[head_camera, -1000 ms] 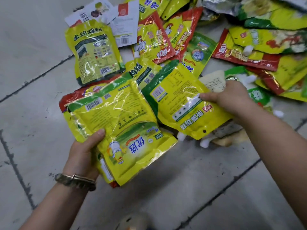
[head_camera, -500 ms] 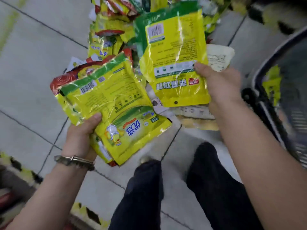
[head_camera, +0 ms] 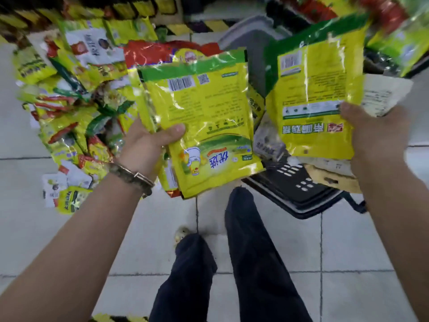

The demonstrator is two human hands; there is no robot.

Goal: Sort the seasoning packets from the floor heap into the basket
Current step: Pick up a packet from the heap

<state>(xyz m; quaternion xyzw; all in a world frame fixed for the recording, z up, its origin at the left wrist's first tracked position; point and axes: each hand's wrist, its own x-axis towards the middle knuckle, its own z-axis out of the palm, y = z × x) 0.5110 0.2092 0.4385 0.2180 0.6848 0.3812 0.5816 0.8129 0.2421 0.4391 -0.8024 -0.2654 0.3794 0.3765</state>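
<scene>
The left hand holds a thick stack of packets by 1 side only. The packets are shiny and slippery, so the ones at the bottom could slide out and drop on the floor before they get to the basket. The right hand could have the same trouble. It holds a yellow packet in front, a white packet behind it, and more under those. A loose one at the back could slip and land beside the basket, not in it. With both hands full, no hand is free to catch one that falls.

Both hands are closed on packets. On each, the thumb presses on the front packet and the fingers are hidden behind, so I cannot tell how tightly they curl. The left wrist has a bracelet.

The right hand's packets are up in the air over the dark basket. The left stack is just beside the basket's left end, mostly over bare floor. The basket sits on the floor in front of the legs. The big heap lies on the floor to the left, behind the left hand, with lots of packets not yet sorted
</scene>
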